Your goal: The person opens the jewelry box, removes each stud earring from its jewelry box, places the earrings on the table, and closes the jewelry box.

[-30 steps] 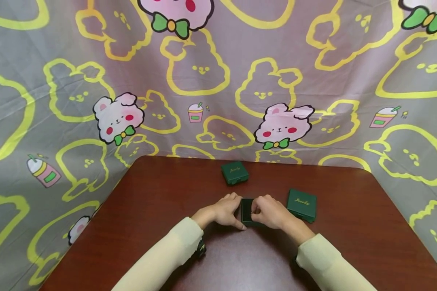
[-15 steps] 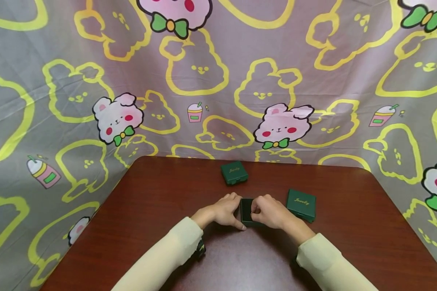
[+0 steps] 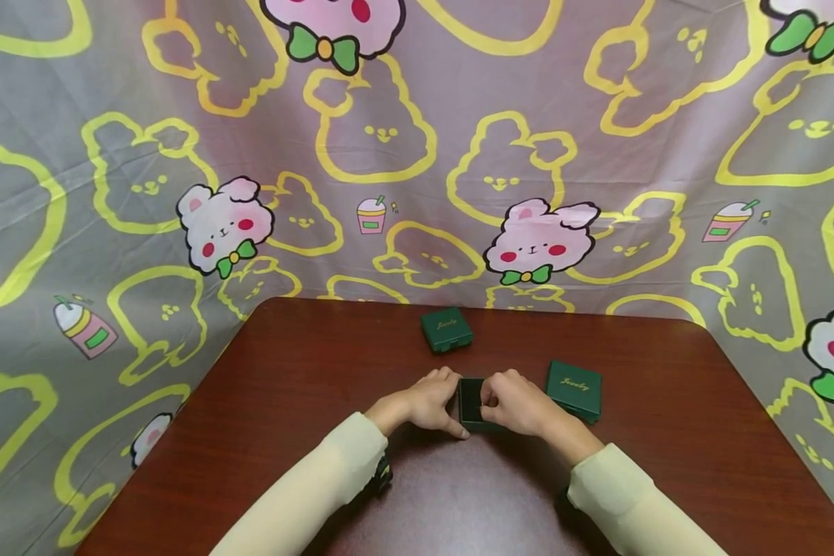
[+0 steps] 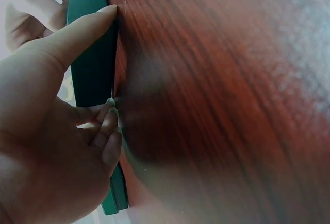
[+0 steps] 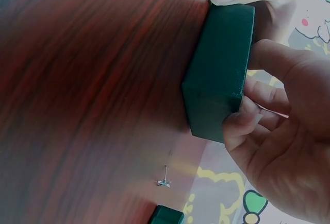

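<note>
A small dark green jewelry box (image 3: pixel 478 426) stands uncovered on the table, its dark inside showing. My left hand (image 3: pixel 427 401) holds it from the left; in the left wrist view the thumb lies across the box's near wall (image 4: pixel 93 67) and the fingers curl at its side. Over the right part of the box is my right hand (image 3: pixel 514 403), thumb and forefinger curled down into it. Whatever those fingertips may pinch is hidden, even in the right wrist view, where other fingers lie by the box's corner (image 5: pixel 219 54).
Two lidded green boxes marked "Jewelry" lie on the brown table (image 3: pixel 320 340): one at the back (image 3: pixel 448 330), one to the right (image 3: pixel 574 390). In the right wrist view a tiny silvery piece with a thin pin (image 5: pixel 164 183) lies on the table. A patterned cloth (image 3: pixel 403 154) hangs behind.
Both hands stay at the box in nearly the same pose. A small glint at the right fingertips half a second ago is no longer visible.
</note>
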A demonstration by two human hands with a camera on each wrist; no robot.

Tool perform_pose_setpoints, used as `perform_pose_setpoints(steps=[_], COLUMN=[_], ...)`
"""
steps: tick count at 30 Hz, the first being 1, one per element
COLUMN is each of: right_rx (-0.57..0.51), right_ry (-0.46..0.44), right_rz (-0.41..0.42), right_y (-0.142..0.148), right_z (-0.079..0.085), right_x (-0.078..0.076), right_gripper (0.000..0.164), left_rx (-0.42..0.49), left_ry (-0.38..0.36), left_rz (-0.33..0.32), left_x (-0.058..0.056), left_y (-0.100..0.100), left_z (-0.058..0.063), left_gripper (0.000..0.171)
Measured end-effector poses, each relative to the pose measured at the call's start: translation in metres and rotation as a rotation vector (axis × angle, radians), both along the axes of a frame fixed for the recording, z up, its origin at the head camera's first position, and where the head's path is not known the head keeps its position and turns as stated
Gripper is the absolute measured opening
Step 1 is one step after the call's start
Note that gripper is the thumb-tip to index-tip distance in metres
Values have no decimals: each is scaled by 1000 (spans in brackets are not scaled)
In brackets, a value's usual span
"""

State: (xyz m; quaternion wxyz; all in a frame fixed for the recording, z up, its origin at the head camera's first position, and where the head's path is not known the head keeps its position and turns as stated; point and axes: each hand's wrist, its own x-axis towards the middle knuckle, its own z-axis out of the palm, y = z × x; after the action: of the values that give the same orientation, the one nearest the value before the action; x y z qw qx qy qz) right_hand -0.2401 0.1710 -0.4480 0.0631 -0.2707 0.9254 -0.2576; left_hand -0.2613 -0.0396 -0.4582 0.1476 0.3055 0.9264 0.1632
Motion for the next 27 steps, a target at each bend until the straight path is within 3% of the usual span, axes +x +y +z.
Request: perform_pose_setpoints(steps=[27], right_rx=[18], right_ry=[23], right_rz=[53], right_y=[2], right_z=[3], right_x=[-2], right_gripper=[10], left_rx=[2], left_ry=[0], left_rz=[0], left_x=[-1], left_y=[0], left_z=[0], left_gripper=[84])
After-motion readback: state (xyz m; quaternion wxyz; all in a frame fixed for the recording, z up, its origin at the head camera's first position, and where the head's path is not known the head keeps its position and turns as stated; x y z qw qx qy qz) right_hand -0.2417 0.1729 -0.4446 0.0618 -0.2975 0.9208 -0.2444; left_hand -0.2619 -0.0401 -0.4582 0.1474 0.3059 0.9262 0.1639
